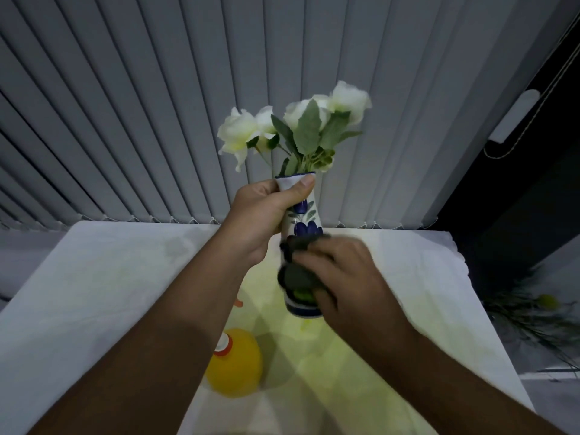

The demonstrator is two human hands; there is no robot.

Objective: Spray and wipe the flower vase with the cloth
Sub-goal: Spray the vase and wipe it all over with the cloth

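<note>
Behind everything hang pale grey vertical blinds [157, 120], filling the upper half of the view. Below them lies a table under a white cloth cover [94, 293], lit yellowish near the middle.

My two bare forearms reach forward from the bottom of the view. My left hand [263, 215] is wrapped tight around the upper neck of the flower vase [303, 221], thumb pressed just under its rim. It holds the vase in the air above the table, straight ahead of me at the centre of the view. The vase's long axis runs nearly upright, its mouth up and tilted slightly away from me, its base down and nearest me.

My right hand [342, 274] is closed on a dark cloth [298, 262] and presses it against the lower body of the vase, below my left hand. It is blurred, so I judge it is mid-wipe. It is the hand nearer the base, so a further stroke would run along the vase's length between base and left hand.

The vase is slim, white glazed, with dark blue painted flowers, green leaves and a blue band at the foot. White artificial flowers [295, 120] with grey-green leaves stand in it.

A yellow spray bottle [238, 362] sits on the table under my left forearm, its top hidden.
</note>
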